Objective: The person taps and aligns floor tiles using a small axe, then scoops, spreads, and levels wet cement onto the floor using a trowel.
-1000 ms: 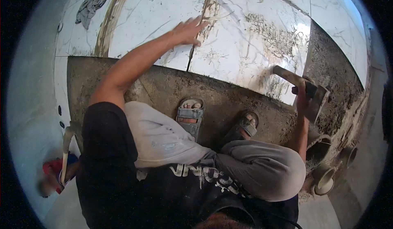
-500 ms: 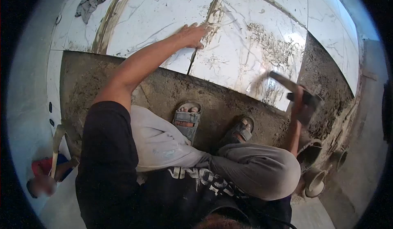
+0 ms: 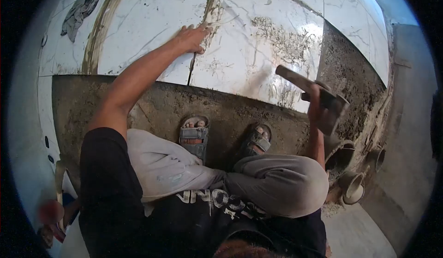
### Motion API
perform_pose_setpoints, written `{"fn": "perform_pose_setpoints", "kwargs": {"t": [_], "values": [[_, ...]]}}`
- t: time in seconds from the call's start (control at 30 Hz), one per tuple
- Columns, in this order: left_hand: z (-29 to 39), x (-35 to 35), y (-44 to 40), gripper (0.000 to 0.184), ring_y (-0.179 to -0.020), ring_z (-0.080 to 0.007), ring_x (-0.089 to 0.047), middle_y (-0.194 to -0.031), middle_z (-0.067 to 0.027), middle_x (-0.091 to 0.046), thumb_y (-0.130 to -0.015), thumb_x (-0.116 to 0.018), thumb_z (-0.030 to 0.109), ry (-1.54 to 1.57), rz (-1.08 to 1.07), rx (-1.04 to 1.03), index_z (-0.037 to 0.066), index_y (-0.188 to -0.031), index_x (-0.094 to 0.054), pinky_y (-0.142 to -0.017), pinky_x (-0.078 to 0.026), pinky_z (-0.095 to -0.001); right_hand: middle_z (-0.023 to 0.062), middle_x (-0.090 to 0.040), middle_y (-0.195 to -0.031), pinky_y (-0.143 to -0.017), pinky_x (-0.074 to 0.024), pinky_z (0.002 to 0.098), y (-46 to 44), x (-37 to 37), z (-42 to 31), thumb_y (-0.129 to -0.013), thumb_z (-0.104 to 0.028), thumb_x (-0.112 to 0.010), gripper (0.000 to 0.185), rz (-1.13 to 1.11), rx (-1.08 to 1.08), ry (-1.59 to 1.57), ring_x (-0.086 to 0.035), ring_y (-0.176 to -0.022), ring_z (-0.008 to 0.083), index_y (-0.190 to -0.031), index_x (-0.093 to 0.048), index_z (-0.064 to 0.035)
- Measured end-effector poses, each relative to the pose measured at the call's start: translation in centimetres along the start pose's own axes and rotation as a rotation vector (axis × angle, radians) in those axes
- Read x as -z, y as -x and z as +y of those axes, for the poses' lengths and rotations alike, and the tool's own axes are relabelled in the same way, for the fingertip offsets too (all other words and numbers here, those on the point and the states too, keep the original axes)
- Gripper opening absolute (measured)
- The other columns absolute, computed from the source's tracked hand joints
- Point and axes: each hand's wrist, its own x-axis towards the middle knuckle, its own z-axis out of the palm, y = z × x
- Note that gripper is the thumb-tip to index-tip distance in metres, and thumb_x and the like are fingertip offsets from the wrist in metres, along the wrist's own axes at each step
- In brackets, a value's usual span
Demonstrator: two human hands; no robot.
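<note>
My left hand (image 3: 193, 39) lies with its fingers stretched out across the joint between two white marbled floor tiles. The tile on the right (image 3: 230, 75) is smeared with wet grey mortar, and the tile on the left (image 3: 138, 36) carries only specks. In my right hand (image 3: 314, 108) is a hammer (image 3: 295, 78), gripped close to its dark head. The butt of its handle points up and left over the right tile, apart from its surface. Part of the head is blurred and hidden by my fingers.
Bare mortar bed (image 3: 152, 103) runs along the tiles' near edge under my sandals (image 3: 194, 140). A grey rag (image 3: 82, 12) lies at upper left. Mortar-stained buckets (image 3: 353, 186) stand at right, near the wall. Another person (image 3: 69, 212) is at lower left, partly blurred.
The view has shifted, so the floor appears further left. My right hand still grips the hammer, whose handle shows more sharply. My left hand stays on the tile joint.
</note>
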Motion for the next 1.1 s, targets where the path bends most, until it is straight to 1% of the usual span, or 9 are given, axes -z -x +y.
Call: {"fn": "perform_pose_setpoints", "kwargs": {"t": [0.07,0.23,0.33,0.73,0.8,0.87,0.97,1.07,1.1], "values": [[0.3,-0.4,-0.4,0.089,-0.123,-0.0405,-0.037,-0.144,-0.0119,-0.027,-0.066,-0.074,0.025,-0.048,0.028,-0.020,0.018,-0.140,-0.025,-0.099,-0.031,-0.0536,0.0133,-0.062,-0.087,-0.058,-0.0525,0.0290,0.0,0.1,-0.4,-0.086,-0.029,-0.059,0.040,-0.209,-0.113,0.308,-0.063,-0.064,0.0164,-0.108,-0.053,0.0029],[-0.1,-0.1,-1.0,0.090,-0.119,-0.0394,-0.043,-0.143,-0.0137,-0.029,-0.064,-0.076,0.023,-0.024,0.038,-0.007,0.015,-0.139,-0.027,-0.100,-0.031,-0.0534,0.0124,-0.063,-0.078,-0.058,-0.0515,0.0301,-0.7,-1.7,-0.6,-0.086,-0.032,-0.059,0.040,-0.045,0.000,-0.036,-0.061,-0.063,0.0158,-0.105,-0.056,0.0027],[-0.1,-0.1,-1.2,0.090,-0.121,-0.0359,-0.042,-0.143,-0.0149,-0.027,-0.063,-0.076,0.022,-0.024,0.027,0.003,0.014,-0.139,-0.028,-0.101,-0.029,-0.0538,0.0133,-0.061,-0.083,-0.058,-0.0517,0.0302,-1.5,-1.7,-0.8,-0.085,-0.034,-0.060,0.043,-0.229,-0.037,0.199,-0.062,-0.064,0.0167,-0.107,-0.054,0.0026],[-1.5,-1.3,-2.1,0.084,-0.116,-0.0316,-0.047,-0.133,-0.0156,-0.039,-0.061,-0.076,0.013,0.011,0.154,-0.033,0.007,-0.133,-0.034,-0.100,-0.030,-0.0557,0.0106,-0.061,-0.082,-0.055,-0.0511,0.0267,-0.6,-1.1,0.1,-0.087,-0.024,-0.060,0.030,0.005,0.071,-0.046,-0.060,-0.061,0.0142,-0.102,-0.057,0.0017],[-0.7,-0.4,-1.9,0.084,-0.116,-0.0316,-0.048,-0.133,-0.0157,-0.039,-0.060,-0.076,0.013,0.004,0.110,-0.054,0.008,-0.133,-0.035,-0.098,-0.031,-0.0568,0.0090,-0.061,-0.084,-0.057,-0.0512,0.0263,-0.3,-0.4,0.1,-0.085,-0.027,-0.062,0.033,-0.175,0.171,0.487,-0.061,-0.064,0.0145,-0.103,-0.058,0.0008],[0.0,0.5,-1.3,0.084,-0.115,-0.0318,-0.048,-0.133,-0.0157,-0.040,-0.060,-0.076,0.012,0.002,0.049,0.001,0.007,-0.133,-0.035,-0.099,-0.030,-0.0568,0.0080,-0.062,-0.083,-0.058,-0.0499,0.0259,-0.2,-1.2,-1.1,-0.086,-0.027,-0.061,0.033,-0.071,-0.053,0.207,-0.061,-0.062,0.0130,-0.105,-0.058,0.0000],[-0.8,-0.3,-1.8,0.084,-0.115,-0.0322,-0.048,-0.134,-0.0155,-0.039,-0.061,-0.076,0.011,0.002,0.106,-0.038,0.006,-0.134,-0.034,-0.099,-0.030,-0.0565,0.0114,-0.063,-0.082,-0.058,-0.0518,0.0318,-0.4,-2.0,-1.0,-0.084,-0.037,-0.061,0.042,-0.078,-0.019,0.042,-0.062,-0.066,0.0156,-0.105,-0.058,-0.0005],[-0.2,0.2,-1.6,0.085,-0.116,-0.0327,-0.048,-0.135,-0.0158,-0.038,-0.060,-0.076,0.011,0.007,0.061,-0.007,0.006,-0.134,-0.034,-0.100,-0.030,-0.0564,0.0119,-0.063,-0.080,-0.057,-0.0521,0.0319,-1.6,-2.1,-2.1,-0.084,-0.037,-0.061,0.043,-0.249,-0.019,0.440,-0.062,-0.065,0.0162,-0.106,-0.057,0.0006],[0.0,0.7,-1.8,0.085,-0.116,-0.0327,-0.048,-0.135,-0.0158,-0.038,-0.060,-0.076,0.011,0.000,0.078,-0.015,0.006,-0.134,-0.034,-0.100,-0.030,-0.0564,0.0115,-0.063,-0.078,-0.056,-0.0516,0.0306,-2.1,-2.5,-1.0,-0.085,-0.035,-0.061,0.042,-0.182,-0.064,0.289,-0.062,-0.062,0.0163,-0.106,-0.057,0.0005]]}}
